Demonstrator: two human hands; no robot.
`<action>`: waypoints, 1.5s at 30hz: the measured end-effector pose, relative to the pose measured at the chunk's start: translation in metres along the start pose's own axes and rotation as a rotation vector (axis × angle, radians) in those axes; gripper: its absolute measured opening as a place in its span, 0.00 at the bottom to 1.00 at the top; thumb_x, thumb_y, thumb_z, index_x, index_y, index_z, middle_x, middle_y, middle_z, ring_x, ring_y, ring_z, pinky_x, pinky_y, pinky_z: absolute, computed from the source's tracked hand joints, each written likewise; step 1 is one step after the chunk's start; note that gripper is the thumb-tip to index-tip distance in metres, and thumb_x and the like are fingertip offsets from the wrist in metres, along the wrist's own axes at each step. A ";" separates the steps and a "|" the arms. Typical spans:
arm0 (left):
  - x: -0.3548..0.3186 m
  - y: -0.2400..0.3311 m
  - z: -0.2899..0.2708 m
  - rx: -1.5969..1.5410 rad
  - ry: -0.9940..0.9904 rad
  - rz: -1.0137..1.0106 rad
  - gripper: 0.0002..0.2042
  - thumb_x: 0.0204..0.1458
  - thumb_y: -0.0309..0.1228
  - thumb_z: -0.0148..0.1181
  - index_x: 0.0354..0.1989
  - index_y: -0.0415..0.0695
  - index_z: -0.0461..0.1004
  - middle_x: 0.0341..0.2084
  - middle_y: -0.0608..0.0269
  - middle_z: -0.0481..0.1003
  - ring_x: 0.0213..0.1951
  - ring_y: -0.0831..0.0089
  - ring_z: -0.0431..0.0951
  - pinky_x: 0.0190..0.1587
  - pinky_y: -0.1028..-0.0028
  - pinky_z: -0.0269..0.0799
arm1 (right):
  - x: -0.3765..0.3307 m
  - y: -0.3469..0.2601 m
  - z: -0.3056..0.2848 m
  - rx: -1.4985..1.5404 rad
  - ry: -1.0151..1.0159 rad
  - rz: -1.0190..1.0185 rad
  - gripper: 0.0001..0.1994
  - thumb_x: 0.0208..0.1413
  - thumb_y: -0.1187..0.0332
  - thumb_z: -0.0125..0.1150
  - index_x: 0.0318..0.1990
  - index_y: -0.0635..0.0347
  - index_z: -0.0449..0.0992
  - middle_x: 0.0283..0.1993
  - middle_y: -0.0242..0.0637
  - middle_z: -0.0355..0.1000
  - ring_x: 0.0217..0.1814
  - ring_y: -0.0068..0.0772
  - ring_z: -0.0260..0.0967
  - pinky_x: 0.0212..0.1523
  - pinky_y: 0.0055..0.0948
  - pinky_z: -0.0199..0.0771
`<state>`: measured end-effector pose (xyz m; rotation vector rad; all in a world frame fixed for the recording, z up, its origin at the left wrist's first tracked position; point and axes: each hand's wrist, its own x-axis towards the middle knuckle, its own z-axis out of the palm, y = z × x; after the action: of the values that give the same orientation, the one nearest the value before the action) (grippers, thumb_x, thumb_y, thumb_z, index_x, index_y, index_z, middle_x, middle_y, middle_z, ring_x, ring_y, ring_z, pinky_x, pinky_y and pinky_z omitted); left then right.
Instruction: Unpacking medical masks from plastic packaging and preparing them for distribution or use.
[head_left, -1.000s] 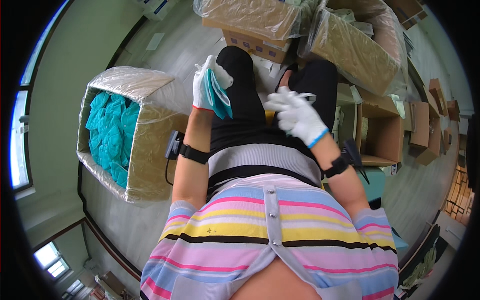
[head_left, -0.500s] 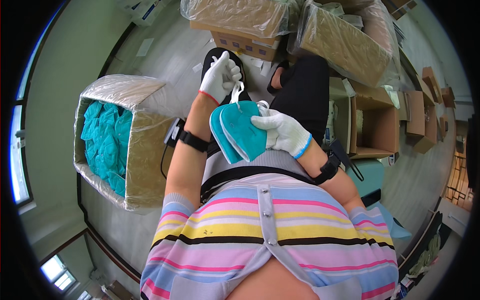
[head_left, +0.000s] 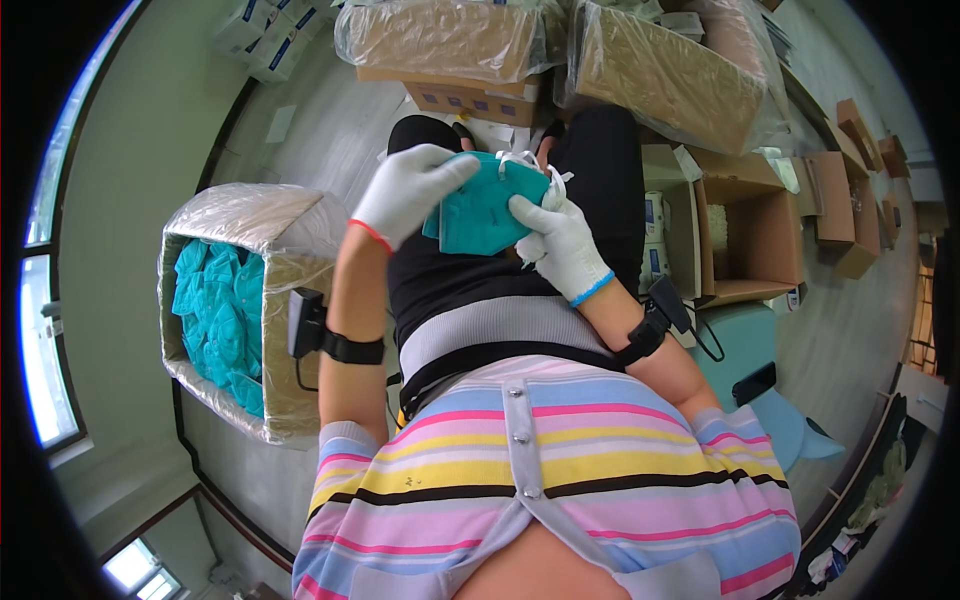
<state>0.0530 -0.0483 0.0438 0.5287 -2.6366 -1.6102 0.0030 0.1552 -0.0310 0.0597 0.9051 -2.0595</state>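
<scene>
Teal folded face masks [head_left: 490, 212] are held up in front of my lap, stacked together, with white ear loops bunched at their upper right. My left hand [head_left: 408, 190], in a white glove with a red cuff, pinches the stack's upper left edge with thumb and fingers. On the other side my right hand [head_left: 565, 245], gloved in white with a blue cuff, grips the right edge, its thumb on the front face. Some fingers of both hands are hidden behind the masks. To my left, a plastic-lined carton [head_left: 300, 300] holds many more teal masks [head_left: 218, 310].
Two plastic-lined cartons, one at the front [head_left: 440, 45] and one front right [head_left: 670, 75], stand beyond my feet. An open brown box [head_left: 750, 235] is on my right, near a dark phone [head_left: 755, 383] on a light-blue surface. White packages [head_left: 270, 40] sit far left.
My left hand has come from the ear loops down to the masks' left edge and now grips it. The masks and my right hand have moved slightly away from my body, and the stack has tilted.
</scene>
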 end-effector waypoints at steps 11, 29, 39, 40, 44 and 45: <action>0.000 -0.007 0.036 0.187 0.076 0.303 0.07 0.55 0.20 0.51 0.38 0.39 0.74 0.26 0.57 0.74 0.31 0.69 0.74 0.38 0.72 0.71 | 0.015 -0.013 -0.017 -0.066 -0.369 0.108 0.14 0.63 0.55 0.57 0.41 0.58 0.75 0.31 0.24 0.68 0.26 0.16 0.64 0.25 0.18 0.64; 0.042 -0.066 0.039 0.566 0.604 -0.016 0.18 0.51 0.45 0.57 0.19 0.45 0.77 0.19 0.48 0.74 0.28 0.48 0.77 0.32 0.55 0.72 | 0.076 0.008 0.044 0.297 -0.070 0.154 0.17 0.67 0.53 0.47 0.26 0.46 0.65 0.13 0.18 0.49 0.09 0.18 0.43 0.11 0.23 0.42; 0.059 -0.088 0.087 0.536 0.443 -0.112 0.16 0.51 0.43 0.54 0.24 0.46 0.81 0.24 0.50 0.78 0.33 0.50 0.79 0.39 0.57 0.75 | 0.028 -0.001 0.023 0.131 0.291 0.091 0.19 0.67 0.53 0.47 0.22 0.45 0.63 0.11 0.20 0.48 0.07 0.20 0.43 0.09 0.24 0.42; 0.060 -0.090 0.092 0.535 0.425 -0.112 0.15 0.51 0.43 0.54 0.24 0.47 0.81 0.24 0.50 0.78 0.33 0.50 0.79 0.39 0.56 0.75 | 0.024 -0.004 0.022 0.127 0.298 0.087 0.19 0.67 0.53 0.47 0.22 0.45 0.63 0.11 0.20 0.48 0.07 0.20 0.43 0.09 0.24 0.42; 0.069 -0.092 0.108 0.534 0.407 -0.077 0.16 0.52 0.42 0.53 0.24 0.46 0.82 0.26 0.50 0.79 0.33 0.51 0.80 0.39 0.55 0.75 | 0.009 -0.010 0.015 0.107 0.337 0.053 0.20 0.66 0.51 0.48 0.22 0.47 0.63 0.10 0.20 0.48 0.06 0.21 0.43 0.09 0.25 0.43; 0.074 -0.092 0.110 0.524 0.396 -0.070 0.16 0.52 0.42 0.53 0.24 0.46 0.82 0.26 0.50 0.79 0.33 0.51 0.80 0.39 0.55 0.75 | 0.008 -0.011 0.010 0.112 0.314 0.025 0.19 0.66 0.51 0.48 0.23 0.47 0.65 0.10 0.20 0.48 0.07 0.20 0.43 0.09 0.24 0.44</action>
<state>-0.0109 -0.0134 -0.1002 0.8526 -2.7142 -0.6973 -0.0076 0.1479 -0.0199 0.4628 0.9690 -2.1109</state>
